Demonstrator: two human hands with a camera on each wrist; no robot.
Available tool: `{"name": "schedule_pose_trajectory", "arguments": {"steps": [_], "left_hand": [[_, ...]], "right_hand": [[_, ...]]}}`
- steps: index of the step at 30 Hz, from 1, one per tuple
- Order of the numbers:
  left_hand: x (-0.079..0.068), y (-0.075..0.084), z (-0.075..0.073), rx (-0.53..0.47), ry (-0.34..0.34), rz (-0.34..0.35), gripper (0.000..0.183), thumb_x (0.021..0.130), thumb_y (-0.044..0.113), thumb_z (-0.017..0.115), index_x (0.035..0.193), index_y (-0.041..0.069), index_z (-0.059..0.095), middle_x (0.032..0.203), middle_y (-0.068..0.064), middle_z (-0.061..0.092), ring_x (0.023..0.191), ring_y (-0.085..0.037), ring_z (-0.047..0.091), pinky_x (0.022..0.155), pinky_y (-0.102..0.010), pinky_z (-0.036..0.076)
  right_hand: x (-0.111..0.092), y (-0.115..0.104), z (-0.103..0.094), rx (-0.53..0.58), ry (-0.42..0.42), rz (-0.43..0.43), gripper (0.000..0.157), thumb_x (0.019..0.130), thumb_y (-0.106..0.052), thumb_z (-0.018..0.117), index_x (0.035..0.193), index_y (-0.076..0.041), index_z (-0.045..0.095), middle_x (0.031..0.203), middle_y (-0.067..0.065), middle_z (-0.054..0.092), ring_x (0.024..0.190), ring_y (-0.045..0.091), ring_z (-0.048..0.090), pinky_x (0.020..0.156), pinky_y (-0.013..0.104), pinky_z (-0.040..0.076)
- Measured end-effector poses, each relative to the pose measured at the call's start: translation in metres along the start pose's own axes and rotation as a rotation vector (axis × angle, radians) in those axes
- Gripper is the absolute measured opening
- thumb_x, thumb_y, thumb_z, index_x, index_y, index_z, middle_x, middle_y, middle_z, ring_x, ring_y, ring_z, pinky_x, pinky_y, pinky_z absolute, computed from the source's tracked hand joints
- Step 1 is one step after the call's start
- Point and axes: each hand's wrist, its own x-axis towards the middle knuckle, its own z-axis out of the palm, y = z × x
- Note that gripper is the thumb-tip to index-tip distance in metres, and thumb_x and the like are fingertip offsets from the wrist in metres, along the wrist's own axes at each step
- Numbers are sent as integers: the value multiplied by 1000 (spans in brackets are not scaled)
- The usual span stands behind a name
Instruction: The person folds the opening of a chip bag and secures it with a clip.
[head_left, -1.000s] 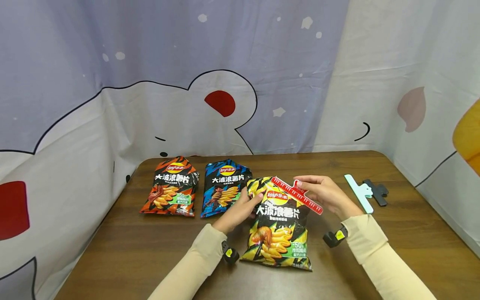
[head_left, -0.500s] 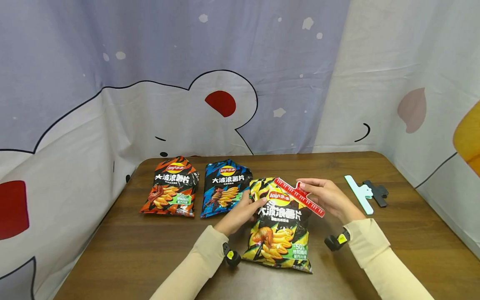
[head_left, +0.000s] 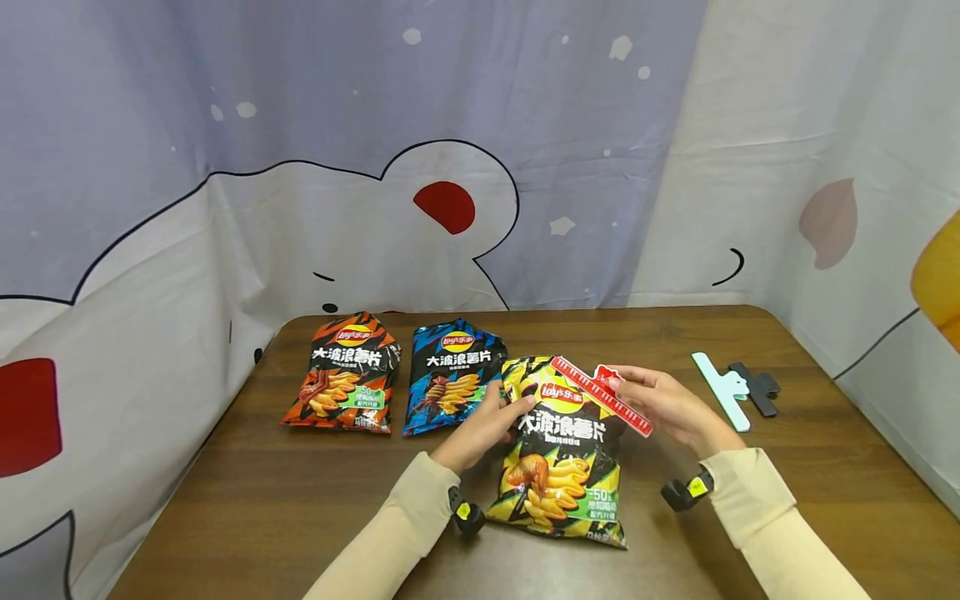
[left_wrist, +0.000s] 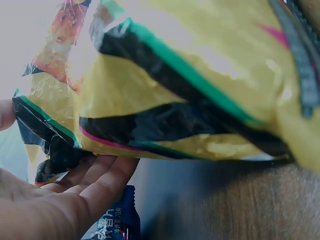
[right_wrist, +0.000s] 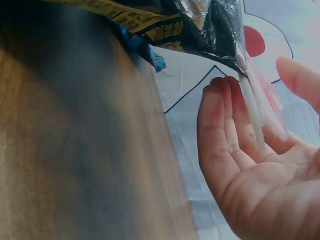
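Observation:
A yellow and black bag of potato chips [head_left: 558, 467] is tilted up off the table between the hands. The left hand [head_left: 483, 429] grips its left edge, thumb on the front; in the left wrist view its fingers [left_wrist: 107, 182] lie behind the bag. A red bag clip [head_left: 600, 393] sits slantwise across the bag's upper right corner. Beside the clip's handle is the right hand [head_left: 671, 408]. The right wrist view shows that hand's thumb [right_wrist: 300, 82] standing apart from the clip, with the other fingers bent loosely behind the bag's corner.
An orange chip bag [head_left: 345, 375] and a blue chip bag [head_left: 453, 379] lie on the table [head_left: 300, 508] at the left. At the right lie a mint-green clip [head_left: 720, 392] and a black clip [head_left: 756, 387]. A printed curtain [head_left: 570, 150] hangs behind.
The right hand has shifted slightly right and down, and its thumb has eased off the clip's handle. The bag and clip have moved a little right; the left hand keeps its grip.

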Motion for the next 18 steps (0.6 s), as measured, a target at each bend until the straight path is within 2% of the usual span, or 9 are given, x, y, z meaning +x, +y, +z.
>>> {"name": "schedule_pose_trajectory", "arguments": {"steps": [5, 13, 18], "left_hand": [[1, -2, 1, -2, 5, -8, 92, 93, 48, 57, 153, 6, 2, 107, -15, 53, 98, -20, 55, 81, -36, 50], [3, -4, 0, -31, 6, -6, 85, 93, 47, 57, 150, 8, 8, 108, -16, 55, 94, -20, 57, 80, -35, 51], [4, -4, 0, -37, -5, -4, 84, 93, 48, 56, 150, 8, 8, 112, -17, 58, 95, -20, 59, 82, -36, 51]], "right_hand": [[-3, 6, -2, -26, -31, 38, 69, 97, -23, 54, 148, 8, 18, 100, -4, 65, 90, 6, 63, 75, 25, 54], [-7, 13, -3, -17, -120, 46, 69, 95, -20, 58, 144, 10, 18, 115, 9, 58, 101, 15, 61, 88, 44, 54], [-8, 19, -2, -7, -163, 54, 67, 93, -18, 62, 140, 10, 23, 113, 7, 58, 101, 15, 61, 87, 47, 54]]}}
